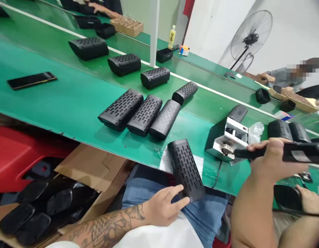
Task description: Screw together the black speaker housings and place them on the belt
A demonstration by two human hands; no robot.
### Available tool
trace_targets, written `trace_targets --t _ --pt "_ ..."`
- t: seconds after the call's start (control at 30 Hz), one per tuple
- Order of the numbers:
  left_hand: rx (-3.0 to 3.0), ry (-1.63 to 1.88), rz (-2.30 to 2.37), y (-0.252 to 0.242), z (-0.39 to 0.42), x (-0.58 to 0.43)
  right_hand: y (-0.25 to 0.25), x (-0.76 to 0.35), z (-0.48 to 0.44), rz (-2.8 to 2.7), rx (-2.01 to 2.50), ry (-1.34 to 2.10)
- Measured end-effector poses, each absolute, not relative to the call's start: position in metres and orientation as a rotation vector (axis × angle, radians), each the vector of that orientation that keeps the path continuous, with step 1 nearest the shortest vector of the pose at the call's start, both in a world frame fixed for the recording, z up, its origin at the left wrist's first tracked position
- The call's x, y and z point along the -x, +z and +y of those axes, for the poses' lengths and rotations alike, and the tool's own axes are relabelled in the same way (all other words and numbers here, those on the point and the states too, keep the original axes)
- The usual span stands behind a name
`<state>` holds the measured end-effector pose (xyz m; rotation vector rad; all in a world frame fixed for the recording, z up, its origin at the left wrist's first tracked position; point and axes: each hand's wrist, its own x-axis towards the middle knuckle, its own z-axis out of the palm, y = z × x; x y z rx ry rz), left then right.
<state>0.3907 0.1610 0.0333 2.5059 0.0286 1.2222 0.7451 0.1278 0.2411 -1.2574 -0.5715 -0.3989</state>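
Green bench [58, 100] runs diagonally, factory line. Left hand [163, 206] at 6 o'clock, fingers spread, fingertips touching black perforated speaker shell [185, 170], steadying it where it overhangs bench edge. Right hand [271, 160] at 3 o'clock, fingers wrapped tight round black handheld tool [301, 152], tip near metal fixture [230, 139]. Three shells [141, 113] side by side at centre, staged. Phone [31, 80] at 10 o'clock. Another person's hand [309, 199] at 4 o'clock.
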Motion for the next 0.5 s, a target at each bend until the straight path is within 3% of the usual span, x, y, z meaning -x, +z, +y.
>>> trace_targets --t 0.13,0.27,0.5 --pt "-2.745 1.083 -0.318 0.087 0.211 -0.424 0.218 -0.767 0.139 -0.575 1.227 -0.37" --pt "-2.93 0.288 -0.379 0.135 0.261 -0.467 0.202 -0.769 0.135 -0.566 1.242 -0.274" --pt "-3.069 0.14 0.303 0.147 0.262 -0.494 0.206 -0.757 0.12 -0.61 1.228 -0.201"
